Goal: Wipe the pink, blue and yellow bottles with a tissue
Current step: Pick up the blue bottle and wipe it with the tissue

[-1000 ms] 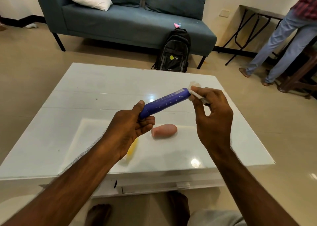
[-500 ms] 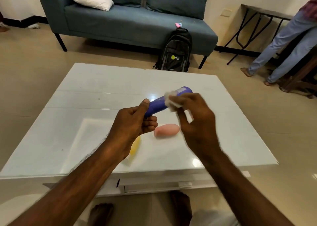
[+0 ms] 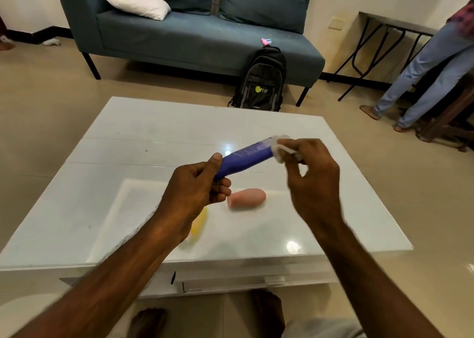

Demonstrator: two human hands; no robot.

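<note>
Blue bottle (image 3: pixel 245 159) gripped at its base by your left hand (image 3: pixel 195 191) so your right hand (image 3: pixel 311 177), pinching tissue (image 3: pixel 278 149), rubs the tip.

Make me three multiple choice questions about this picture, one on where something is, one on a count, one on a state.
1. Where is the white crumpled tissue?
A. at the far end of the blue plastic bottle
B. on the sofa
C. under the table

2. How many bottles lie on the glossy white table?
A. none
B. two
C. four

3. What does the left hand do?
A. rests flat
B. grips the blue bottle
C. holds a cushion

Answers: 1 A, the right hand presses it there. 2 B, the pink rounded bottle and the yellow bottle. 3 B, its fingers wrap the near end.
</note>
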